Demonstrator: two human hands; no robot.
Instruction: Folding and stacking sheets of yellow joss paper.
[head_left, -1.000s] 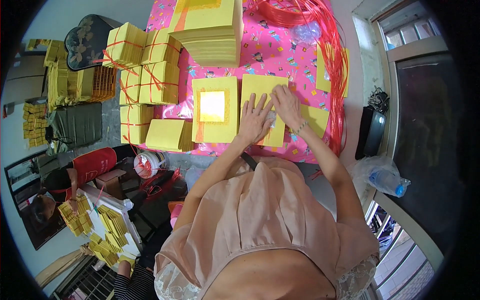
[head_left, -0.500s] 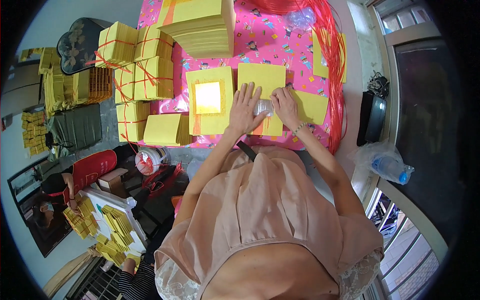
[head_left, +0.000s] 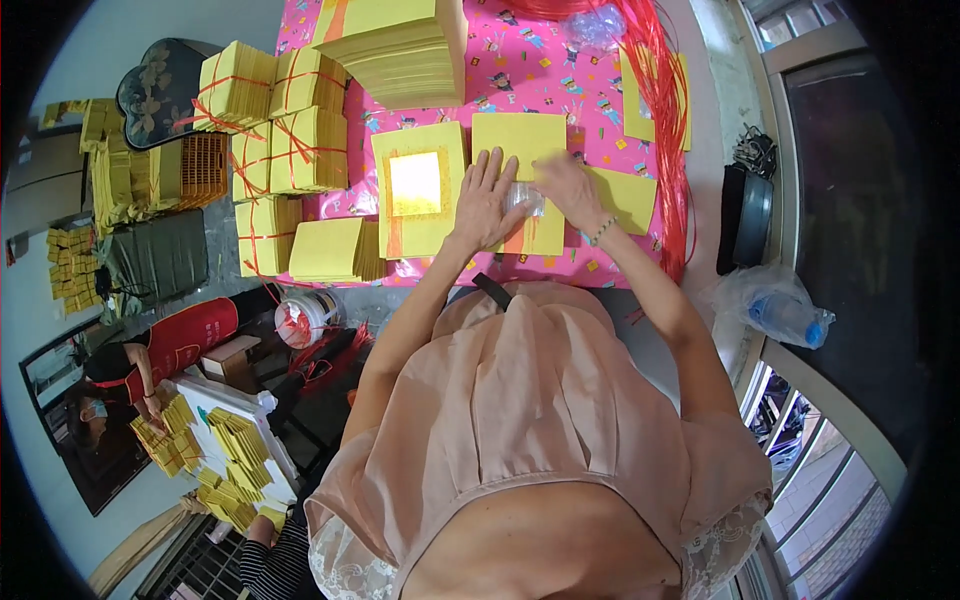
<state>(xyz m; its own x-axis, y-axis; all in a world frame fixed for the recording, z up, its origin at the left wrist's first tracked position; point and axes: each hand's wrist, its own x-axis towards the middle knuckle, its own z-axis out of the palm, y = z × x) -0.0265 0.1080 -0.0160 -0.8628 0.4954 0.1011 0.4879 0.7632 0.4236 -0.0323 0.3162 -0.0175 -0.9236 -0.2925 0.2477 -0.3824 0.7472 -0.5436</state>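
My left hand (head_left: 484, 203) lies flat with its fingers stretched out, pressing on a yellow paper sheet (head_left: 519, 135) on the table. Beside its thumb a shiny, silvery-clear patch (head_left: 523, 198) shows on the sheet, with an orange-red streak below it. My right hand (head_left: 570, 192) is over the sheet's right edge, just right of the patch. Motion smears its fingers, so whether they hold anything is hidden. On the left sits a yellow stack (head_left: 420, 237) topped by a bright reflective square (head_left: 416, 184). Another yellow sheet (head_left: 625, 200) lies partly under my right hand.
Bundles of yellow paper (head_left: 309, 150) tied with red string stand at the left. A tall yellow stack (head_left: 400, 60) rises at the back. Red plastic strands (head_left: 672, 200) hang along the right edge. Another person in a red apron (head_left: 190, 335) handles yellow bundles at a white table (head_left: 215, 400).
My right hand has shifted slightly left and up, its fingers now blurred. My left hand stays flat on the sheet. The whole view has moved a little.
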